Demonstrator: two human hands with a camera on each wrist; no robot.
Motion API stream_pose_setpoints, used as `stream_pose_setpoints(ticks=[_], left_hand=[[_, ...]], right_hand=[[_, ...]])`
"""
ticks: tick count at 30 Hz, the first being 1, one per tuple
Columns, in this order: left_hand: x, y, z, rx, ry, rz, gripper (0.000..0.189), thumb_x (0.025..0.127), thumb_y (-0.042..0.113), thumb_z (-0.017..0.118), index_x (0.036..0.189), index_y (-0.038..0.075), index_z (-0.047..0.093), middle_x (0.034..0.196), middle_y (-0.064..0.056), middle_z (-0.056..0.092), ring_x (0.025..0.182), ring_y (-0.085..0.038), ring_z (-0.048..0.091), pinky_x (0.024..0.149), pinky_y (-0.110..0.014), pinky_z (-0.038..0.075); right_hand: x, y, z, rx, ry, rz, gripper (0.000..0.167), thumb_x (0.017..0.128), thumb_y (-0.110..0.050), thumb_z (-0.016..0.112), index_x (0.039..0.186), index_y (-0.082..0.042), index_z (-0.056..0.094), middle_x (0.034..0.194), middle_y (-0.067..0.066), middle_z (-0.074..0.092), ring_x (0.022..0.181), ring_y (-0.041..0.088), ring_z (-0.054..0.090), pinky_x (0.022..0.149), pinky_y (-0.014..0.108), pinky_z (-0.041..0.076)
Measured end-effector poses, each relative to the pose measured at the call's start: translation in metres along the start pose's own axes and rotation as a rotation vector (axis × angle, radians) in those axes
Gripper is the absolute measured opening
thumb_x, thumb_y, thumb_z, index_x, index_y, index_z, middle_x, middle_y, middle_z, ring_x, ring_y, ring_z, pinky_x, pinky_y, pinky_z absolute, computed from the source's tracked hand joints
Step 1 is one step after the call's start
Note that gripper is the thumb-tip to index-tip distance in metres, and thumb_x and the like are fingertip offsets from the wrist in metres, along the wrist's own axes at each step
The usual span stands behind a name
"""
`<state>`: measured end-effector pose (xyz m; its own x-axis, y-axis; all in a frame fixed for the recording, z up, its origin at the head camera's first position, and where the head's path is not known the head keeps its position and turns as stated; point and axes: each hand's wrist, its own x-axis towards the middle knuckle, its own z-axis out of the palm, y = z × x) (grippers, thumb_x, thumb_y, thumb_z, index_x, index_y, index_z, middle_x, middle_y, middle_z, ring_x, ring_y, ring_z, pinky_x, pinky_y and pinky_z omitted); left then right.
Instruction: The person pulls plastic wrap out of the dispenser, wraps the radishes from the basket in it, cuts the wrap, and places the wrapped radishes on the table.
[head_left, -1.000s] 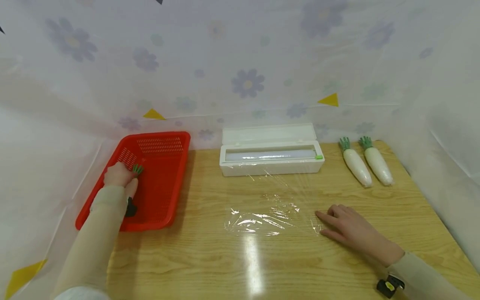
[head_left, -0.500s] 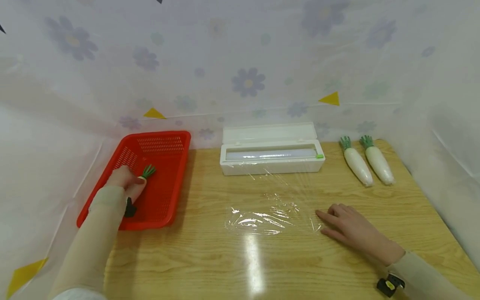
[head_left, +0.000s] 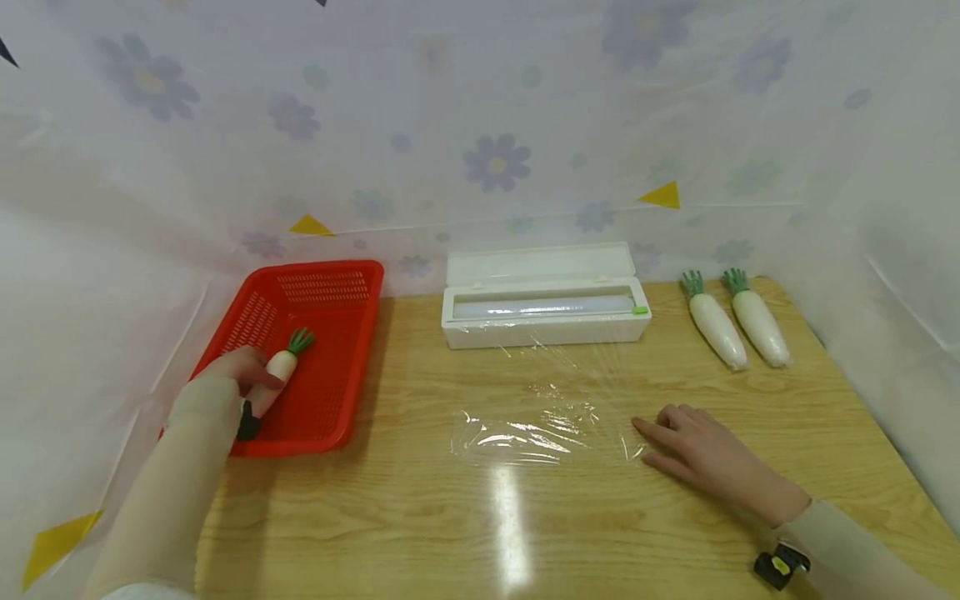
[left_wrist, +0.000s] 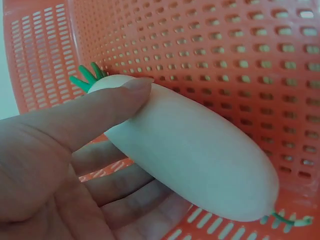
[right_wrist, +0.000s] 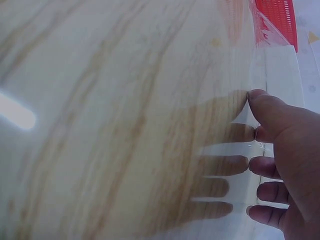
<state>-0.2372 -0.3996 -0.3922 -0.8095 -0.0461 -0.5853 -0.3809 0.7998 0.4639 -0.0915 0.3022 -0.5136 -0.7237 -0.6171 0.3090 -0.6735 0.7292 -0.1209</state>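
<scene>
My left hand (head_left: 240,371) is inside the red basket (head_left: 360,358) and grips a white radish (head_left: 281,367) with a green top. In the left wrist view the thumb lies across the radish (left_wrist: 195,145) near its leafy end, the fingers beneath it. My right hand (head_left: 708,458) rests on the table with its fingertips at the right corner of a clear sheet of cling film (head_left: 540,425). The right wrist view shows that hand (right_wrist: 300,155) with thumb and fingers apart. From the cling film box (head_left: 547,333), lid raised, the sheet stretches toward me.
Two more white radishes (head_left: 717,332), seemingly wrapped, lie side by side at the back right of the wooden table (head_left: 375,533). A green slider (head_left: 640,310) sits at the box's right end. Behind the table hangs a flowered white curtain (head_left: 495,100).
The left hand has shifted slightly toward me in the basket, and more of the radish now shows in its grip. The right hand stays put at the film's corner.
</scene>
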Motion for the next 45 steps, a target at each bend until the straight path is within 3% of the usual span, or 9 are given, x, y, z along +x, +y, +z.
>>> stream_pose_setpoints(ticks=[6,14,22,29,34,45], left_hand=[[-0.001,-0.001,0.001,0.0,0.005,-0.023,0.043,0.09,0.022,0.077,0.119,-0.006,0.061,0.103,-0.014,0.056,0.099,-0.034,0.05,0.082,-0.039,0.047],[0.001,0.008,0.005,0.057,0.12,0.096,0.039,0.092,0.02,0.076,0.11,-0.01,0.061,0.087,-0.01,0.056,0.083,-0.031,0.049,0.072,-0.037,0.044],[-0.002,0.033,0.007,0.18,0.236,0.221,0.05,0.096,0.031,0.073,0.117,-0.013,0.059,0.101,-0.023,0.066,0.083,-0.032,0.061,0.072,-0.041,0.056],[-0.021,0.063,0.021,0.161,0.328,0.309,0.06,0.098,0.038,0.073,0.131,-0.009,0.055,0.118,-0.028,0.063,0.097,-0.038,0.059,0.087,-0.054,0.056],[-0.04,0.094,0.035,0.141,0.364,0.369,0.06,0.099,0.038,0.071,0.137,-0.006,0.055,0.12,-0.027,0.064,0.098,-0.037,0.061,0.086,-0.053,0.057],[-0.074,0.151,0.079,0.095,0.36,0.533,0.046,0.097,0.028,0.074,0.132,0.0,0.062,0.121,-0.018,0.068,0.1,-0.033,0.063,0.085,-0.05,0.057]], right_hand=[[0.001,0.0,0.0,-0.007,0.0,-0.006,0.051,0.091,-0.035,0.08,0.133,-0.009,0.072,0.097,-0.007,0.056,0.08,0.004,0.046,0.068,0.031,0.044],[0.001,0.0,0.0,-0.011,-0.004,-0.006,0.051,0.09,-0.035,0.081,0.133,-0.01,0.072,0.097,-0.006,0.056,0.08,0.005,0.047,0.067,0.031,0.045],[0.001,0.001,0.0,-0.012,-0.01,-0.001,0.05,0.09,-0.035,0.081,0.134,-0.01,0.072,0.097,-0.007,0.056,0.08,0.005,0.046,0.067,0.031,0.044],[0.0,0.001,0.001,-0.006,-0.015,0.005,0.051,0.09,-0.033,0.081,0.134,-0.011,0.071,0.097,-0.008,0.056,0.08,0.004,0.046,0.067,0.032,0.044],[0.0,-0.001,0.0,0.001,-0.012,0.011,0.051,0.089,-0.032,0.082,0.134,-0.011,0.071,0.098,-0.008,0.056,0.081,0.004,0.047,0.068,0.033,0.045],[0.0,0.0,0.0,0.003,-0.003,0.004,0.051,0.089,-0.032,0.082,0.134,-0.01,0.071,0.098,-0.008,0.056,0.081,0.005,0.046,0.068,0.032,0.044]])
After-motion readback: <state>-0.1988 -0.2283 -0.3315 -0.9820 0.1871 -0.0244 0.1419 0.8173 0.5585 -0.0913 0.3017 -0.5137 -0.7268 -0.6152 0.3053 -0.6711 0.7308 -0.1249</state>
